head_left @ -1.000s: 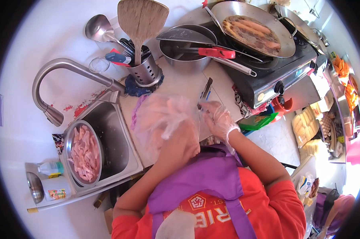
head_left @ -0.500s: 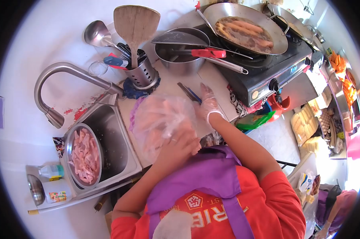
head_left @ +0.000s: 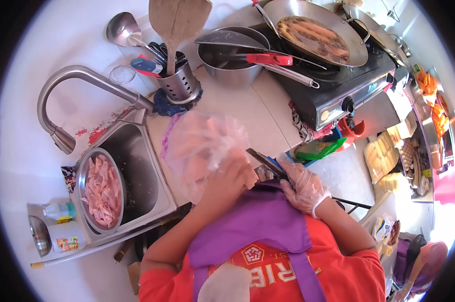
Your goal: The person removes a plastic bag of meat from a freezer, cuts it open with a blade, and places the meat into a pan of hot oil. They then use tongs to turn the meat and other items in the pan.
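A clear plastic bag of pale pink raw meat lies on the tiled counter in front of me. My left hand is closed at the near right side of the bag, with a bit of the pink contents showing by its fingers. In a clear plastic glove, my right hand grips a knife close to my body. The knife's dark blade points up and left, toward the bag. Part of its handle is hidden in the glove.
On the left, a metal bowl of raw chicken pieces rests in the sink under the faucet. Behind stand a utensil holder and a pot. A wok with food frying in oil sits on the gas stove. Another person is at lower right.
My right hand has picked the knife up off the counter and drawn it back toward my body, right of the bag. My left hand has stayed at the bag.
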Motion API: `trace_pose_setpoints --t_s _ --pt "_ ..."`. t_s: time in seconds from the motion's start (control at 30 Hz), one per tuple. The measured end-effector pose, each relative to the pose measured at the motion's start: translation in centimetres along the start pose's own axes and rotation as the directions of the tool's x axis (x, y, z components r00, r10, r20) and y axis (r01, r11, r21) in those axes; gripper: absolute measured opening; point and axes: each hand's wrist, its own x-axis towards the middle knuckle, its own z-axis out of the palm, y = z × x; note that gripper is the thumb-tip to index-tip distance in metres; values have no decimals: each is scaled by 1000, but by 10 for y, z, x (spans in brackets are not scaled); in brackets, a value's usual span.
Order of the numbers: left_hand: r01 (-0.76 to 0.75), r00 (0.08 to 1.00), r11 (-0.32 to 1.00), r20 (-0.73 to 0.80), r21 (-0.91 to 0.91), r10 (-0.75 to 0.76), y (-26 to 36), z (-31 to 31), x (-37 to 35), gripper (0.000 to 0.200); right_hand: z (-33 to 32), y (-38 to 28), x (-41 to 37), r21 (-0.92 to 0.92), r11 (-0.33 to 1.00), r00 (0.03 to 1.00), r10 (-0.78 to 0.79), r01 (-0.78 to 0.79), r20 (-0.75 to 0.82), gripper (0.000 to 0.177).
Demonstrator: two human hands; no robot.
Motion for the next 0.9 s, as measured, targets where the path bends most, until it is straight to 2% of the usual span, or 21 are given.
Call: trace_pose_setpoints --t_s 0.13,0.23,0.33,0.43,0.53,0.63,0.83,0.9 --pt "62 998 986 27 -157 -59 6 -23 12 49 14 2 3 45 998 999 50 -51 11 49" --pt "66 998 988 -1 -136 -67 -5 -24 13 53 7 -14 9 123 948 950 274 -293 150 50" --pt "126 992 990 -13 -59 -127 -7 -23 12 48 17 -8 7 74 988 989 133 -137 61 49" --pt "60 998 984 -38 166 -54 -9 -31 17 39 13 -12 4 -45 996 994 79 -76 72 55" --pt "27 996 958 -92 286 -1 -25 -38 27 35 14 -15 3 -80 997 999 2 2 48 60" --pt "-87 986 957 -111 278 122 -43 -40 45 35 17 -15 3 -113 993 999 -41 44 28 65" --pt "-173 979 968 136 179 150 -68 -53 78 23 20 -16 2 -182 982 998 -42 49 41 69" --pt "-200 970 961 177 189 167 -70 -52 85 16 19 -15 1 -183 982 998 -35 43 46 69"
